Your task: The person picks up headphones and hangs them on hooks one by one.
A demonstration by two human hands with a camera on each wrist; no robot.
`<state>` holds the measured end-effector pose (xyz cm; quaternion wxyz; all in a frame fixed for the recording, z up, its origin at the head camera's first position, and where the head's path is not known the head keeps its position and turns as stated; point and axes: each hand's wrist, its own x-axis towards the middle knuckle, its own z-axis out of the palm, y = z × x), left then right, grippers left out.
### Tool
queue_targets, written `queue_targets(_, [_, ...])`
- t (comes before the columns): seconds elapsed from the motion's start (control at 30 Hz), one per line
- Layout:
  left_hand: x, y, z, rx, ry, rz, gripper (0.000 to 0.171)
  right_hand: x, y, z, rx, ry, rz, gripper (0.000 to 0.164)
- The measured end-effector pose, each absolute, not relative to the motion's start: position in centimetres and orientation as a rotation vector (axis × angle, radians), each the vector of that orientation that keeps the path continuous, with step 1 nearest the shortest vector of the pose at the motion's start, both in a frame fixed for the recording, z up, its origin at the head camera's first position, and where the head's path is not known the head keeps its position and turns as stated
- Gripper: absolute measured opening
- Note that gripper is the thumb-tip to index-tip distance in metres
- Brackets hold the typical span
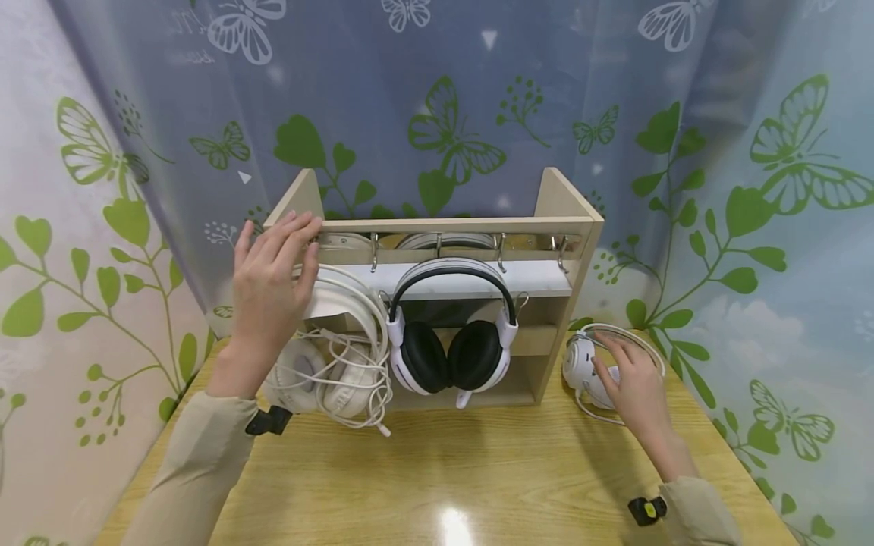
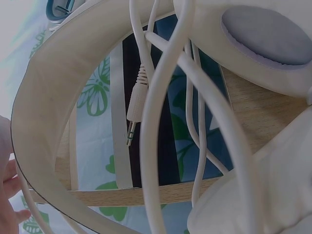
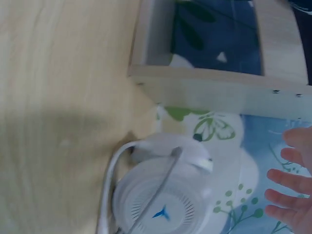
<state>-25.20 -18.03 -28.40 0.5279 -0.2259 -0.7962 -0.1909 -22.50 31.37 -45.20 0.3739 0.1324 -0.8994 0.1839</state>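
At the rack's upper left corner, my left hand (image 1: 271, 284) lies with its fingers extended along the top edge. Just below it hangs a cream-white pair of headphones (image 1: 293, 371), its ear cups wrapped in loose white cable. A cable plug (image 2: 137, 102) dangles inside its headband (image 2: 36, 105) in the left wrist view. White headphones with black ear pads (image 1: 474, 353) hang mid-rack. My right hand (image 1: 635, 383) is over another white pair of headphones (image 1: 580, 362) on the table to the right. In the right wrist view its fingers (image 3: 287, 180) are spread, apart from the ear cup (image 3: 146, 195).
The wooden rack (image 1: 556, 334) stands on the wood-grain table (image 1: 410, 470), with metal hooks (image 1: 501, 254) along its upper bar. Behind it hangs a blue curtain (image 1: 369, 68) printed with butterflies and leaves. Light patterned curtains (image 1: 806, 318) flank the table.
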Motion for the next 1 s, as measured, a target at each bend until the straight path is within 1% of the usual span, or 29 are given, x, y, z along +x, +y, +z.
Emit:
queue_targets(0.33, [-25.1,-18.1,-28.5,-0.545,-1.909,-0.460,0.033,-22.9,33.0,-47.6,0.332,-2.391,0.247,0.051])
queue_targets(0.57, [-25.2,-18.0,-28.5,-0.544,-1.903,-0.469,0.034,-23.2,33.7,-48.6,0.311,-2.446,0.175,0.050])
queue_targets(0.8, [-25.1,-18.0,-28.4,-0.543,-1.903,-0.469,0.034,-23.2,33.8,-49.2,0.297,-2.489,0.122,0.042])
queue_targets(1.0, [-25.1,-18.0,-28.3,-0.542,-1.914,-0.453,0.033,-23.5,33.8,-49.5,0.282,-2.527,0.134,0.029])
